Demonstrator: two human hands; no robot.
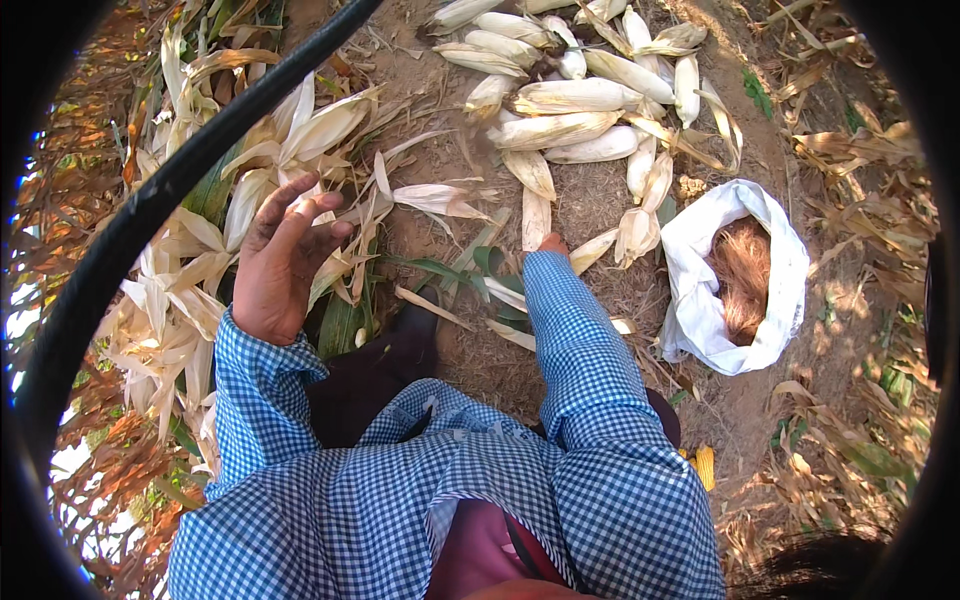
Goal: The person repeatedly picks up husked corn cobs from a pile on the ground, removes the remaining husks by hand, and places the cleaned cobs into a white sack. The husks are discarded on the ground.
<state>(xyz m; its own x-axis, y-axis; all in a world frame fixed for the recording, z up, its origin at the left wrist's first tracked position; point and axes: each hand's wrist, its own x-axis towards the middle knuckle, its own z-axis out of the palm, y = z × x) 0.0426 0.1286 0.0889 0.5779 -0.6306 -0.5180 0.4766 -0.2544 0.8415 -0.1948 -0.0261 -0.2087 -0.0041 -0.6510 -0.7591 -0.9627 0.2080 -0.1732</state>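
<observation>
My left hand [289, 251] is raised over a heap of dry corn husks [184, 262], palm up, fingers apart and slightly curled, holding nothing. My right hand [553, 243] reaches forward to the near end of a husk-covered ear of corn [536, 214]; most of it is hidden by the checked sleeve, so its grip does not show. Beyond it lies a pile of corn ears in pale husks [574, 97]. A loose husk [442, 200] lies on the soil between the hands.
An open white woven sack [675, 315] holding brown corn silk stands at the right. Yellow bare corn [704, 466] lies beside my right elbow. Green leaves [487, 277] lie in front of me. Dry corn plants line both sides, and a black band crosses the upper left.
</observation>
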